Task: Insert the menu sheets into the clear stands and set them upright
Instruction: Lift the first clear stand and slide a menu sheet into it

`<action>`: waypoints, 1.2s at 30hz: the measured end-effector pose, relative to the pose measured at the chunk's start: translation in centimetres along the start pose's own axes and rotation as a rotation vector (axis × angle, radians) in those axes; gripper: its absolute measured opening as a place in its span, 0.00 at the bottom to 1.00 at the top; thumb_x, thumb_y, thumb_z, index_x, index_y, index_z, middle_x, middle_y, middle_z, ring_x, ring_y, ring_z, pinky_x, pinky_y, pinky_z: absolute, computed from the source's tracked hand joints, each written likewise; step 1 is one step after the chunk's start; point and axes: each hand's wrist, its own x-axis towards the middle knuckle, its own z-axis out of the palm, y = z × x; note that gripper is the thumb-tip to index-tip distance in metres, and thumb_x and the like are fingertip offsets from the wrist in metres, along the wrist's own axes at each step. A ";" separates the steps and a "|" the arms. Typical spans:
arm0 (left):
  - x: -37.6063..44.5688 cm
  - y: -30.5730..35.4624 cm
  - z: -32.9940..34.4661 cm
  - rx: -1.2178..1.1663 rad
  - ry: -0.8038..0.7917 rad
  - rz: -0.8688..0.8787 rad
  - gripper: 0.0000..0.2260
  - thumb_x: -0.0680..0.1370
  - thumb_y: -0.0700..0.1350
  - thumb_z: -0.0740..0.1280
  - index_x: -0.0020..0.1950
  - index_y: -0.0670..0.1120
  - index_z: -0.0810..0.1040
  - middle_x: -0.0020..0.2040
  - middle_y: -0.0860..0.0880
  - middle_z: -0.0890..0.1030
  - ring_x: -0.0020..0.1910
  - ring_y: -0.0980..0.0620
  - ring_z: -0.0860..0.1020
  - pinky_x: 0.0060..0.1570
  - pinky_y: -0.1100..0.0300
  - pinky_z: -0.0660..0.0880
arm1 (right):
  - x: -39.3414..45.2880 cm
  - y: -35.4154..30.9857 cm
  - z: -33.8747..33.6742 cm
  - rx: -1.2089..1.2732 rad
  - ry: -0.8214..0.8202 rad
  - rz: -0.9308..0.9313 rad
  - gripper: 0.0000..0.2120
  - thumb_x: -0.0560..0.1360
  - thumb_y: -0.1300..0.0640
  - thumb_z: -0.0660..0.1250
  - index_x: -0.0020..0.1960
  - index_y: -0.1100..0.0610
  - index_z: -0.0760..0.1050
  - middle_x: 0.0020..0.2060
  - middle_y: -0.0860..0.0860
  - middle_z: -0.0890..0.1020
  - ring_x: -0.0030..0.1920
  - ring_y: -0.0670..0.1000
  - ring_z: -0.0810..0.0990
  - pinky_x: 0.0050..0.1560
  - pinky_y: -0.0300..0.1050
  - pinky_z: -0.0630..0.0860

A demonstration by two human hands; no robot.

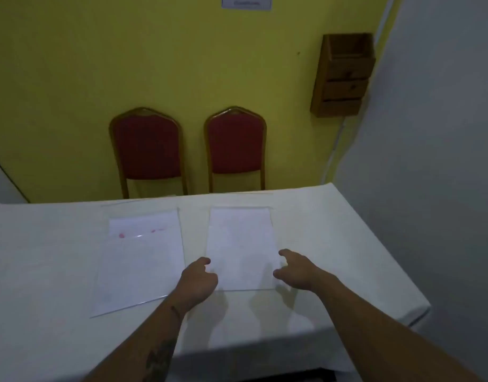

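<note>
Both hands spread, gripping nothing: left hand (pixel 199 279) and right hand (pixel 295 268) flanked right stand (pixel 241 246), flat on table (pixel 44 257). Left stand (pixel 141 260) just beside. Best lifted evenly by side edges.

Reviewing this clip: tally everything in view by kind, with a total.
Clear acrylic menu stands lying flat: 2
Red padded chairs: 2
Wooden wall rack: 1
White-clothed table: 1
Bare hands: 2
Total: 8
</note>
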 end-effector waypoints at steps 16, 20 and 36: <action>2.6 0.8 2.1 -0.081 0.108 -0.165 0.23 0.74 0.41 0.64 0.70 0.45 0.73 0.69 0.42 0.74 0.65 0.41 0.75 0.62 0.55 0.71 | 4.2 1.1 1.6 0.208 0.035 0.038 0.31 0.75 0.58 0.64 0.77 0.54 0.63 0.76 0.56 0.68 0.74 0.59 0.68 0.71 0.51 0.66; 2.4 0.7 1.5 -0.154 0.159 -0.149 0.19 0.77 0.37 0.60 0.66 0.46 0.77 0.67 0.42 0.77 0.56 0.44 0.75 0.56 0.59 0.70 | 3.9 1.8 0.9 0.322 0.080 0.024 0.27 0.76 0.64 0.60 0.75 0.55 0.67 0.74 0.55 0.70 0.73 0.57 0.69 0.70 0.48 0.66; -0.4 4.9 -4.0 -0.492 0.375 0.159 0.09 0.74 0.38 0.72 0.51 0.50 0.87 0.52 0.51 0.85 0.53 0.52 0.82 0.53 0.58 0.77 | 1.7 -0.1 -5.7 0.860 0.393 -0.239 0.11 0.72 0.72 0.71 0.44 0.56 0.83 0.42 0.52 0.85 0.44 0.50 0.83 0.42 0.36 0.78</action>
